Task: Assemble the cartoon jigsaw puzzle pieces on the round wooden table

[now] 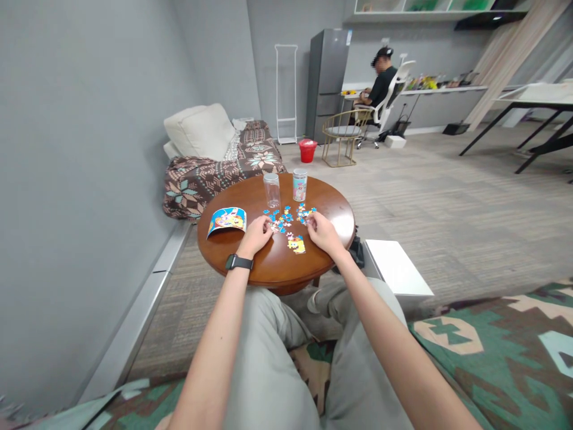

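Note:
Loose jigsaw puzzle pieces (pixel 287 216), mostly blue with some pink and yellow, lie scattered on the round brown table (pixel 250 266). Nearer to me is a small joined patch of puzzle (pixel 296 244) showing a yellow cartoon face. My left hand (pixel 256 235), with a black watch on the wrist, rests at the pile's left edge; its fingers are curled together, and what they hold is hidden. At the pile's right side my right hand (pixel 323 233) has thumb and fingertips pinched on a small puzzle piece. A curved picture sheet (pixel 227 219) lies left of my left hand.
Behind the pieces stand a clear jar (pixel 271 192) and a jar with a printed label (pixel 299 186). A white box (pixel 396 267) is on the floor to the right. Farther off are a patterned sofa (pixel 224 173), a red bucket (pixel 307 151) and a seated person (pixel 382 86).

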Available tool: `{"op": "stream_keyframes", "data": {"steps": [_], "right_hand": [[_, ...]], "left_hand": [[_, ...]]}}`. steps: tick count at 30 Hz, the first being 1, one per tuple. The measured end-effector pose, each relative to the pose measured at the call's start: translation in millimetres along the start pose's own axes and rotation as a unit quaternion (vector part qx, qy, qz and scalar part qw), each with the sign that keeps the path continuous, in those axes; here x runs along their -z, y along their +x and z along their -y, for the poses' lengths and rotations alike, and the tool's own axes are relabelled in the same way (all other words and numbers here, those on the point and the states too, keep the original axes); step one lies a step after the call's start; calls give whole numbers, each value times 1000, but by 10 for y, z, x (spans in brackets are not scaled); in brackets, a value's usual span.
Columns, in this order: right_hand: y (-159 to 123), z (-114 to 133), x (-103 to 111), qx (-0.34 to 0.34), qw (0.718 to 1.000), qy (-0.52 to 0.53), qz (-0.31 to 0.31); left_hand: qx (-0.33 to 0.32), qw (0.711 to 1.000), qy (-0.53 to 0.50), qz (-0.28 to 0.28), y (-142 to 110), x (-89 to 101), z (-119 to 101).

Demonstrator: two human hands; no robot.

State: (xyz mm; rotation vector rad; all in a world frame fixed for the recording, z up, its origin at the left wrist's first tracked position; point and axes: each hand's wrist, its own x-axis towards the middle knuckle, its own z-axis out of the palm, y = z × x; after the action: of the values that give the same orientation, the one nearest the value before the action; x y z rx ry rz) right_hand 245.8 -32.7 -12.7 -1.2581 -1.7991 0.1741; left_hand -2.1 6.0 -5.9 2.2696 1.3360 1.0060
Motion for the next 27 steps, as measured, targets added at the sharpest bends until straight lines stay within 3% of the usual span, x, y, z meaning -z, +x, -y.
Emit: {"op": "stream_keyframes", "data": {"steps": [4, 14, 27], "right_hand": [[-2, -15, 1, 28, 1000, -3, 2], [-1, -46, -19, -21, 1000, 7, 9], [-6, -50, 6, 24, 1000, -11, 14]], "left_hand": [[7, 1000, -5, -1, 3, 7, -14], [7, 1000, -5, 0, -7, 3, -29], [4, 1000, -8, 4, -13, 18, -57]]}}
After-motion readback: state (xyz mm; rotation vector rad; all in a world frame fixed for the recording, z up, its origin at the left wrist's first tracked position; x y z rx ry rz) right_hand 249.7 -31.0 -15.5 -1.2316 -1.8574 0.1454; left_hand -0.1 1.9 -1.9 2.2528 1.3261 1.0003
